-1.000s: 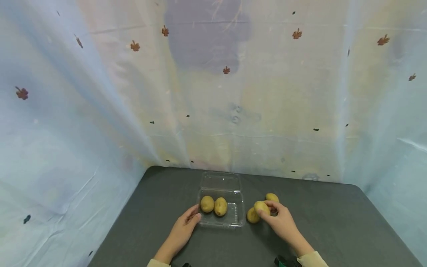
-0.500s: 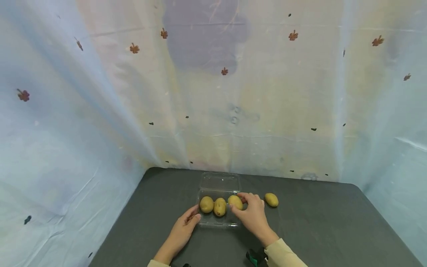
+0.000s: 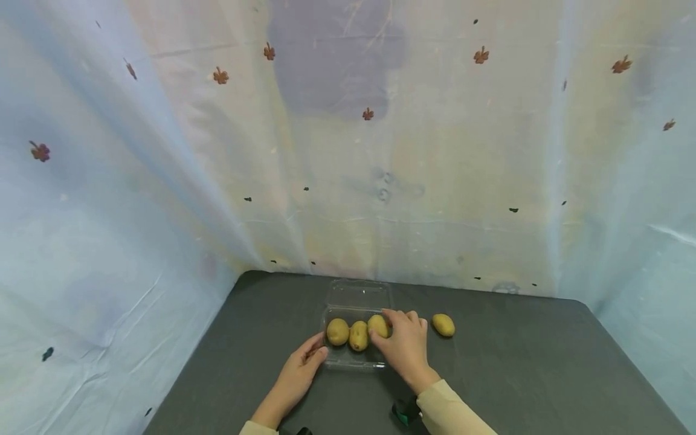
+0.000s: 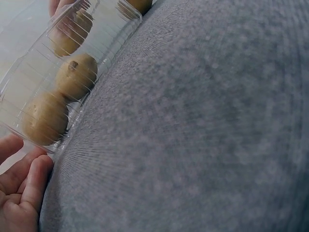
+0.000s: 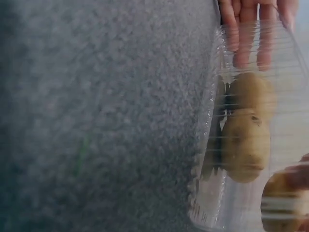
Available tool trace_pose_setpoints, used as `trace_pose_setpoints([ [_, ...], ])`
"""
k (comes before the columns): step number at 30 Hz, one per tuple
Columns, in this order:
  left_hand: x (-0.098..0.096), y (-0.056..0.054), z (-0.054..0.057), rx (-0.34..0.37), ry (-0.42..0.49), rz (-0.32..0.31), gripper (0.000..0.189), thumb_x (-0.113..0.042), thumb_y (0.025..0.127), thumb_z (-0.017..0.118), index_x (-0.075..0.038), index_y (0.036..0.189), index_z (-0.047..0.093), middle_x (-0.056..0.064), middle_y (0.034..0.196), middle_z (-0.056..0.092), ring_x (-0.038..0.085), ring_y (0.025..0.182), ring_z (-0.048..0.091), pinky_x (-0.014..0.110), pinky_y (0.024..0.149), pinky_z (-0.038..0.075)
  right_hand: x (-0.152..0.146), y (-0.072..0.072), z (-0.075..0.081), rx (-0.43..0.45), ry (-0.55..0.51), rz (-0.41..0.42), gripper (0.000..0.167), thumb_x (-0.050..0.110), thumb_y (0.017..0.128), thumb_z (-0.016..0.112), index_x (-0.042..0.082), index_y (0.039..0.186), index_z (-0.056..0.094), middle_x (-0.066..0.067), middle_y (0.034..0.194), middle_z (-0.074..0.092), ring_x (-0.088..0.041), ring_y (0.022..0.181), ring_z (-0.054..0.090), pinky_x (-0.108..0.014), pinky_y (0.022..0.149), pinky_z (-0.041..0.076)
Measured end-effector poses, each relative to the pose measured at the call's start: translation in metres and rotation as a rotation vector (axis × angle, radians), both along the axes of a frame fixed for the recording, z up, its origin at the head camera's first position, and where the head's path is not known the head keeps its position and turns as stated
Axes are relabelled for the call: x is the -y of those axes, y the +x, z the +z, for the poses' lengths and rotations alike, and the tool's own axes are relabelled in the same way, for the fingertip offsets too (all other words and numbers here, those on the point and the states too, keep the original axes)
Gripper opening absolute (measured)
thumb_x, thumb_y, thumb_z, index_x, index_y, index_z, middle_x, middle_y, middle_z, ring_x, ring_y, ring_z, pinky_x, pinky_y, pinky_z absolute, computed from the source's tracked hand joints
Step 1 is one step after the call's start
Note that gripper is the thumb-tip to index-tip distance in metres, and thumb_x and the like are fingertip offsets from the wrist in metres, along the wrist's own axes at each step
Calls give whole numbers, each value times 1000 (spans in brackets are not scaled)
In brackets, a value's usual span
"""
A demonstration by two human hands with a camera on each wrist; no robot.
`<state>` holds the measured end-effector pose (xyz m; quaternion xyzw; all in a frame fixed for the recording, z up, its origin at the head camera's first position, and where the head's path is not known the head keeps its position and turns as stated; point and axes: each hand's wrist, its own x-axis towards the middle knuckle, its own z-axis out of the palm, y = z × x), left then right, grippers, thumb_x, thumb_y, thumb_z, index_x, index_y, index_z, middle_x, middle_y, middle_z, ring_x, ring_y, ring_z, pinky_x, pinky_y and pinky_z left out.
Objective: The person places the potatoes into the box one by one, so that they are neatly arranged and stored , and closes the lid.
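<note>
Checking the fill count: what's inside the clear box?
Inside the box: left potato, middle potato and right potato, the last held by the right hand. In the head view that hand covers part of it and the box's right end.

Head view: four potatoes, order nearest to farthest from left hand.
From the left hand:
1. Left potato: left end of clear container.
2. Middle potato: just right of that one.
3. Held potato: in right hand, container's right end.
4. Loose potato: on table, right of container.
</note>
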<state>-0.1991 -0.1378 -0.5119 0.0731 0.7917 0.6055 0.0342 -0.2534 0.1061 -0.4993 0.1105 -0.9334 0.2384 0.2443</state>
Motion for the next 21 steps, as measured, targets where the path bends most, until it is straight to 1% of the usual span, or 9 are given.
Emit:
trace_pose_setpoints([
  [3,1,-8,-15,-1,7,3,59,-39,101,51,-4,147,39,20,144,44,32,130,44,49,104,39,2,-2,0,-39,45,-30,44,40,78,79,16,113,71,2,90,65,-20,80,45,-41,73,31],
  [5,2,-13,-23,-2,3,8,57,-39,101,51,-7,147,39,18,144,45,31,130,44,48,104,39,3,-2,0,-41,61,-45,44,40,77,79,16,113,71,0,92,66,-22,81,47,-42,74,32],
  [8,3,-16,-29,0,1,13,56,-39,101,51,-9,147,40,15,145,45,29,131,44,47,104,39,4,-3,1,-26,76,-49,45,39,77,79,14,114,70,-1,94,66,-24,83,49,-43,74,33],
  [12,3,-16,-29,-3,10,16,56,-39,101,52,-9,147,41,15,145,45,29,132,43,47,105,39,5,-3,2,5,121,-36,46,39,78,79,13,114,69,-4,97,67,-26,86,50,-45,76,34],
  [17,2,-16,-27,-1,9,6,56,-38,101,51,-7,147,39,17,145,44,30,132,43,47,105,39,3,0,10,87,225,2,47,40,77,81,14,115,68,-4,98,67,-26,89,49,-48,79,33],
  [19,2,-15,-23,8,18,3,57,-37,101,51,-5,147,39,18,145,43,32,132,43,48,105,38,1,1,13,125,240,36,48,40,77,81,15,116,67,-3,100,68,-26,89,48,-48,79,32],
  [21,2,-12,-16,16,20,0,60,-39,100,52,-3,147,39,20,145,43,34,132,42,49,105,38,-1,1,16,156,227,71,48,39,77,81,14,116,67,-3,101,69,-24,87,47,-48,79,31],
])
